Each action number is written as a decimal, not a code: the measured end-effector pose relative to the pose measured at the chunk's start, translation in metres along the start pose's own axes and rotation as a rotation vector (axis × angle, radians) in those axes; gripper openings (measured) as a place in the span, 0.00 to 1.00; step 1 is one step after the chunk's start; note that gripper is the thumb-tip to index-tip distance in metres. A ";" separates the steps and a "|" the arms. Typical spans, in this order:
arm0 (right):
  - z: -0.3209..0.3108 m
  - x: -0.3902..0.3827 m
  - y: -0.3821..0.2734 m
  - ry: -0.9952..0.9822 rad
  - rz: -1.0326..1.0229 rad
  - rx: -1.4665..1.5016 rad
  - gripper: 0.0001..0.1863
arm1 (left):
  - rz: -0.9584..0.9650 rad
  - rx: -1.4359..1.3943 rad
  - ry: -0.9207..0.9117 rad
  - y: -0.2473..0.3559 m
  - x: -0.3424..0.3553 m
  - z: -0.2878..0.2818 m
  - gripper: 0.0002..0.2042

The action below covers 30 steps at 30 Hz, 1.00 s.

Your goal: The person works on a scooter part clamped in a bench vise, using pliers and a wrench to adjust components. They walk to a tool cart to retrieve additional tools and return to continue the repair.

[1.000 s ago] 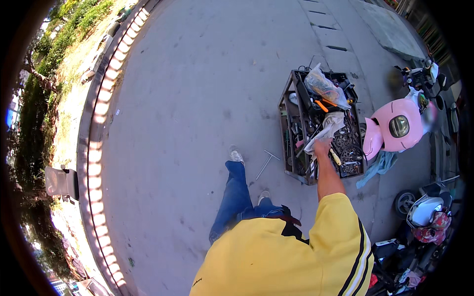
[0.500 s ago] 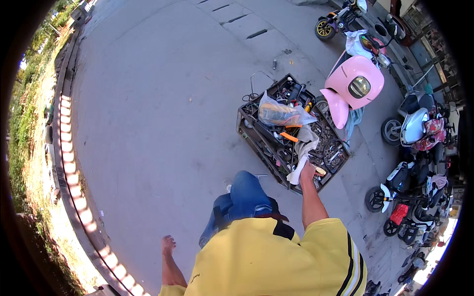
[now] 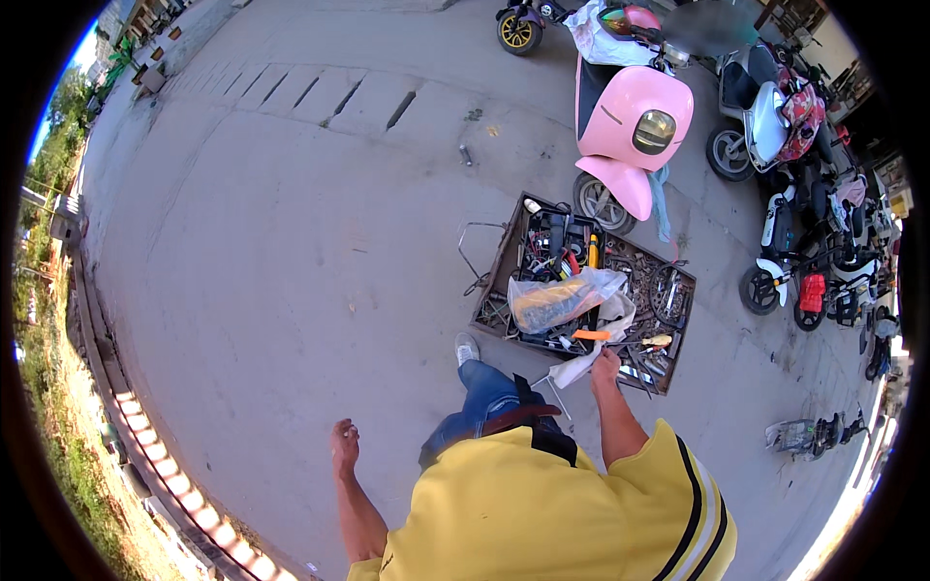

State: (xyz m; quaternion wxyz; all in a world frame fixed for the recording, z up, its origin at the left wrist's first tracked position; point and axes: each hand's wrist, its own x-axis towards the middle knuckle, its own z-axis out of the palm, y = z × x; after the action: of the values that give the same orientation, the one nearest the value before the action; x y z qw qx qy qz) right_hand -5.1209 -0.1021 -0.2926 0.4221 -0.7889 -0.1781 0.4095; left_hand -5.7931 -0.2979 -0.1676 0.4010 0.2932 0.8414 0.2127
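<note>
At the front edge of a dark metal tool tray (image 3: 492, 290), my right hand (image 3: 605, 366) is closed on a pale grey cloth (image 3: 578, 365). The cloth drapes up over the tray's contents. A clear plastic bag (image 3: 554, 302) with something orange-yellow inside lies beyond it, and an orange handle (image 3: 592, 335) pokes out between them. Several sockets, bolts and hand tools fill the tray's right part; one has a yellow handle (image 3: 657, 341). Away from everything at the left, my left hand (image 3: 344, 443) hangs with curled fingers. Whatever small thing it may hold is too small to name.
A pink scooter (image 3: 639, 116) stands just behind the tray. Several parked scooters (image 3: 772, 126) line the right side. A thin T-shaped metal rod (image 3: 555, 395) is near my legs. A small cylinder (image 3: 466, 155) lies on the concrete beyond; a curb (image 3: 155, 455) runs along the left.
My view has turned, so the tray and scooters appear shifted. My right hand has drawn the cloth back to the tray's front edge. My left hand has swung slightly forward.
</note>
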 end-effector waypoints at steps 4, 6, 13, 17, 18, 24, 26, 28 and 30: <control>-0.011 -0.022 0.005 0.254 0.064 -0.292 0.14 | -0.413 -0.236 -0.076 -0.035 0.015 -0.012 0.14; -0.011 -0.027 0.001 0.427 -0.051 -0.583 0.15 | -0.612 -0.266 -0.122 -0.054 0.012 -0.011 0.13; 0.025 -0.101 -0.037 0.454 0.196 0.200 0.12 | -0.772 -0.226 -0.308 -0.038 0.095 -0.048 0.14; 0.056 -0.117 -0.028 0.593 0.302 0.480 0.12 | -0.614 -0.136 -0.317 0.018 0.205 -0.098 0.16; 0.050 -0.113 -0.016 0.565 0.292 0.385 0.12 | -0.549 -0.100 -0.319 0.036 0.241 -0.110 0.17; 0.073 -0.151 -0.032 0.797 0.227 0.517 0.10 | 0.046 0.239 -0.339 0.221 0.499 -0.180 0.11; 0.080 -0.150 -0.058 0.948 0.251 0.489 0.14 | 0.163 0.397 -0.235 0.313 0.534 -0.171 0.09; 0.091 -0.156 -0.079 1.113 0.251 0.439 0.18 | 0.355 0.446 -0.196 0.395 0.564 -0.155 0.10; 0.094 -0.160 -0.079 1.078 0.145 0.446 0.22 | 0.474 0.427 -0.199 0.466 0.581 -0.121 0.10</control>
State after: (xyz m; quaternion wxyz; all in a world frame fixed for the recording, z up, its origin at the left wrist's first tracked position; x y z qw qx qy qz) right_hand -5.2865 -0.1078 -0.1778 0.5796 -0.7882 0.2066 0.0062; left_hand -6.0331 0.4163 -0.1400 0.3499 0.5776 0.7321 0.0893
